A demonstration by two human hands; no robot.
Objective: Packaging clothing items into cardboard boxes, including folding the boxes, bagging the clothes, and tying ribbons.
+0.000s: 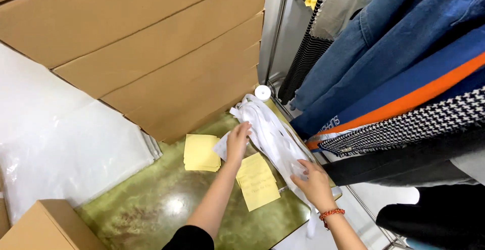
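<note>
A long bundle of white paper strips (pixel 270 131) lies along the right edge of a green table (pixel 166 204). My left hand (pixel 237 141) rests on the bundle's upper part, fingers pinching a white strip. My right hand (pixel 314 182), with a red bead bracelet at the wrist, grips the lower part of the same bundle near the table's edge. Between my hands lies a yellow paper sheet with writing (pixel 257 182). A stack of blank yellow sheets (pixel 201 153) sits just left of my left hand.
Stacked flat cardboard boxes (pixel 151 48) lean behind the table. Clear plastic bags (pixel 65 149) pile at the left, a cardboard box (pixel 45 227) at the lower left. A white tape roll (pixel 262 92) sits at the table's far corner. Hanging clothes (pixel 399 78) fill the right.
</note>
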